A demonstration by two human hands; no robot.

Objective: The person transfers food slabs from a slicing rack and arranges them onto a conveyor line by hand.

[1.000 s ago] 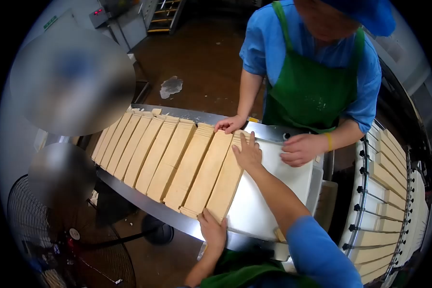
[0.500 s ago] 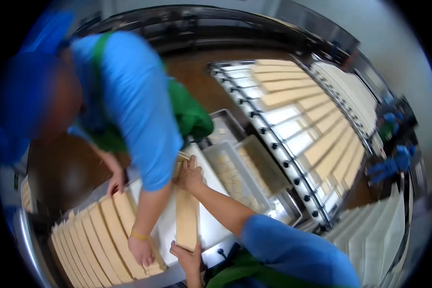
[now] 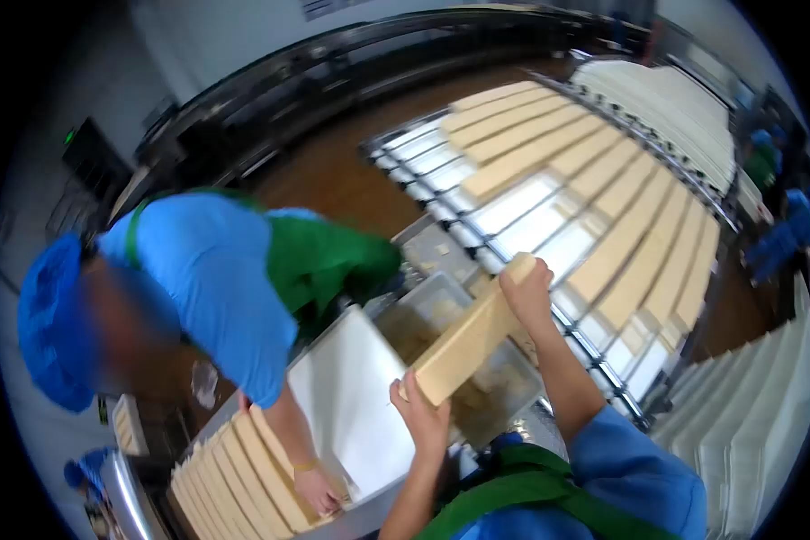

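A long pale-yellow slab [image 3: 468,344] of what looks like a food block is lifted, tilted up toward the right, between my two hands. My left hand [image 3: 421,416] grips its near lower end. At the far upper end, my right hand [image 3: 527,293] has its fingers wrapped round the slab. Beneath it are plastic bins [image 3: 520,382] with pale scraps inside. To the left lies a white board [image 3: 337,373]. Beyond that, a row of similar slabs [image 3: 234,477] stands side by side, where a co-worker's hand [image 3: 315,489] touches the nearest one.
A slatted rack [image 3: 504,216] ahead to the right carries rows of the same slabs, with several white slots showing. The co-worker in blue and green [image 3: 207,279] leans in from the left. White sheets [image 3: 747,423] stand at the right. Other people work farther back.
My hands have lifted the slab off the white board and carried it right, over the bins. The co-worker's hand remains on the row of slabs. The view has shifted.
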